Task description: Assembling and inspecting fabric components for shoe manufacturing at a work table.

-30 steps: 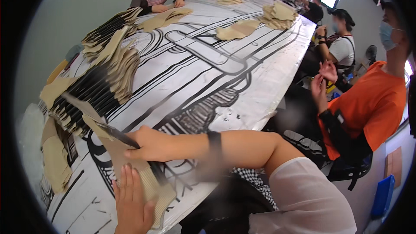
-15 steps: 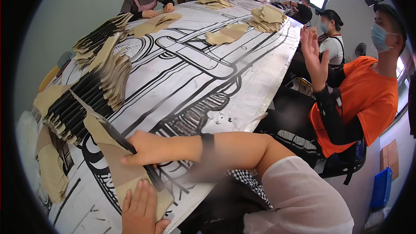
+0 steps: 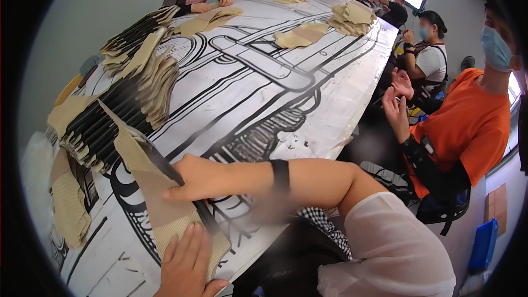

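Note:
A long beige fabric piece [image 3: 159,206] with mesh-textured ends, a smoother tan middle and a dark strip along its right side lies before me on the table. My right hand [image 3: 201,179] reaches across from the right and pinches its dark-edged side near the middle, thumb on top. What the fingers under the edge do is hidden. At the near end, my left hand [image 3: 190,261] rests flat on the mesh, fingers stretched out. Just beyond the piece's far tip is a thick stack of similar beige pieces with black edges [image 3: 113,118].
A second stack [image 3: 140,36] stands farther back. Loose beige pieces [image 3: 71,203] lie at the left edge, and more piles [image 3: 352,19] lie farther off. Black line drawings cover the white tabletop [image 3: 247,99]. A person in orange [image 3: 467,126] sits close on my right; several others sit around.
The whole view has shifted slightly, so the table appears farther right. The person in orange has lowered their raised hands. My two hands keep their places on the fabric piece.

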Motion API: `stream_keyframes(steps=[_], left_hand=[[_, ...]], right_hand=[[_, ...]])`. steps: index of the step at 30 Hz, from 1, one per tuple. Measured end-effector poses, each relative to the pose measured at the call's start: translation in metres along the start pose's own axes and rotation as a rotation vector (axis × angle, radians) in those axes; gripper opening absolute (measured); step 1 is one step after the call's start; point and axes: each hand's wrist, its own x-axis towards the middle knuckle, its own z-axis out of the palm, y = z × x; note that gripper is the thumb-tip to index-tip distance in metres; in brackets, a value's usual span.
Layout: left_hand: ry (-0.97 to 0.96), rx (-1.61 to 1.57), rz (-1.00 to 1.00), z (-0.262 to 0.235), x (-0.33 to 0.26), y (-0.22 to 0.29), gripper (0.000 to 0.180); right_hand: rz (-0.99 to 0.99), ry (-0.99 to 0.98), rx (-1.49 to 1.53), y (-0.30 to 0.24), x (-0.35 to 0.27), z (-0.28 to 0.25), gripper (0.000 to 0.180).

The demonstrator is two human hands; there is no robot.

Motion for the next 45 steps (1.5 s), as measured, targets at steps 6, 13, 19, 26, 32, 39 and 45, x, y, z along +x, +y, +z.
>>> stream_keyframes(steps=[6, 13, 19, 26, 32, 39, 45], left_hand=[[0.015, 0.011, 0.002, 0.009, 0.002, -0.004, 0.089], [0.001, 0.084, 0.008, 0.002, 0.001, 0.001, 0.083], [0.033, 0.028, 0.03, -0.001, -0.001, 0.0, 0.084], [0.05, 0.04, 0.026, -0.001, -0.002, 0.001, 0.086], [0.094, -0.006, 0.024, -0.005, -0.007, 0.002, 0.085], [0.077, 0.057, 0.063, 0.003, -0.005, -0.006, 0.083], [0.167, 0.109, 0.049, 0.005, -0.011, 0.002, 0.081]], right_hand=[[-0.021, 0.013, -0.033, 0.006, 0.001, -0.001, 0.047], [0.026, -0.009, -0.024, -0.006, -0.002, -0.003, 0.048], [-0.048, -0.011, -0.115, -0.003, 0.001, -0.002, 0.05], [-0.03, 0.012, -0.089, -0.008, -0.003, -0.003, 0.052], [0.033, -0.002, -0.23, -0.007, -0.001, -0.004, 0.052], [-0.046, 0.165, -0.287, 0.021, 0.008, -0.005, 0.049], [0.004, 0.212, -0.464, 0.002, 0.002, -0.005, 0.053]])
